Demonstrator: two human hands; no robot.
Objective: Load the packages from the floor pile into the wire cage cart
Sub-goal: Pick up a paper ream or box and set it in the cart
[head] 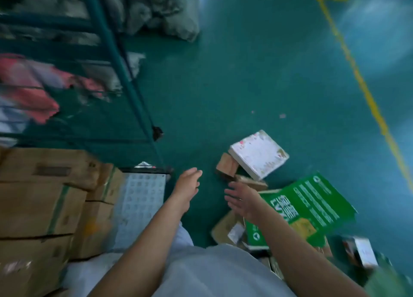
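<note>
The frame is motion-blurred. Both my hands are stretched out over the green floor and hold nothing. My left hand [186, 186] is open, fingers relaxed, just right of the cart's corner. My right hand [242, 198] is open with straight fingers above the floor pile. The pile holds a white flat box [259, 154], a small brown box [226, 166] and a green printed carton [312, 204] partly under my right forearm. The wire cage cart [125, 77] with teal bars fills the left; brown cartons [42, 198] and a white patterned package [143, 198] are stacked in it.
Red and pink soft parcels [29, 86] lie further back in the cage. Grey bags [161, 8] are heaped on the floor at the top. A yellow floor line [362, 82] runs down the right. More small boxes [362, 249] lie at the lower right.
</note>
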